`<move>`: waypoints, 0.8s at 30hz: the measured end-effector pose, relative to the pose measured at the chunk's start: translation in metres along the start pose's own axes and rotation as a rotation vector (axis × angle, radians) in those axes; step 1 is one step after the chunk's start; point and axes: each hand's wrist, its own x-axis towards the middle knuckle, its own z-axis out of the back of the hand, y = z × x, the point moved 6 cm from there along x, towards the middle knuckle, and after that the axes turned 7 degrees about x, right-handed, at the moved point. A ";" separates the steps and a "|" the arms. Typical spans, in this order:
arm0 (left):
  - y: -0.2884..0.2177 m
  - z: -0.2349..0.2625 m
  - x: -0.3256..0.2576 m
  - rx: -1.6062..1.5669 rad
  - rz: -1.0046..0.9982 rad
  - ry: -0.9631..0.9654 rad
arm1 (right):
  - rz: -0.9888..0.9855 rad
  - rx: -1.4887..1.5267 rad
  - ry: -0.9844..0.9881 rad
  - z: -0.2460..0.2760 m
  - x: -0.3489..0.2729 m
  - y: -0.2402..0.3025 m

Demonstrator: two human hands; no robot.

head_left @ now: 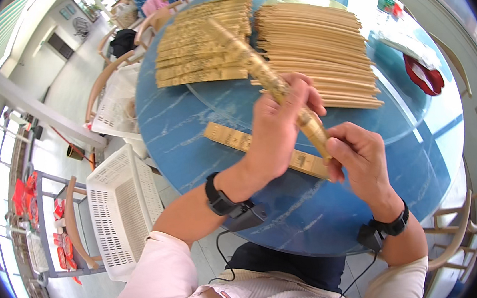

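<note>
Slanting up to the left across the blue marbled round table point(172, 125) is a long, narrow gold printed wrapper point(252, 64), tube-like in shape. My left hand point(278, 127) is closed around its lower middle. At its lower end, my right hand point(358, 157) pinches the edge between thumb and fingers. Whether anything is inside the wrapper, I cannot tell. Beneath my hands lies a flat tan-gold printed strip point(225, 136), partly covered by my left hand. Beyond them, a stack of flat gold wrappers point(201, 59) sits beside a pile of long tan sticks point(317, 47).
A glass turntable point(407, 125) carries both piles. At the far right are a clear plastic bag point(409, 42) and a red pouch-like item point(423, 75). White plastic baskets point(120, 212) stand left of the table. Wooden chairs point(460, 233) surround it.
</note>
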 end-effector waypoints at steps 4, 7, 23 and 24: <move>0.003 -0.003 -0.005 0.280 0.025 0.116 | 0.157 -0.155 -0.131 0.011 0.003 0.010; -0.001 0.002 -0.002 0.245 -0.036 0.091 | 0.171 -0.259 -0.162 0.016 0.008 0.008; -0.116 0.081 -0.011 0.382 -0.378 -0.279 | 0.848 -0.693 -0.085 0.003 -0.021 0.035; -0.134 0.086 0.003 0.389 -0.422 -0.295 | 0.856 -0.698 -0.089 0.003 -0.022 0.036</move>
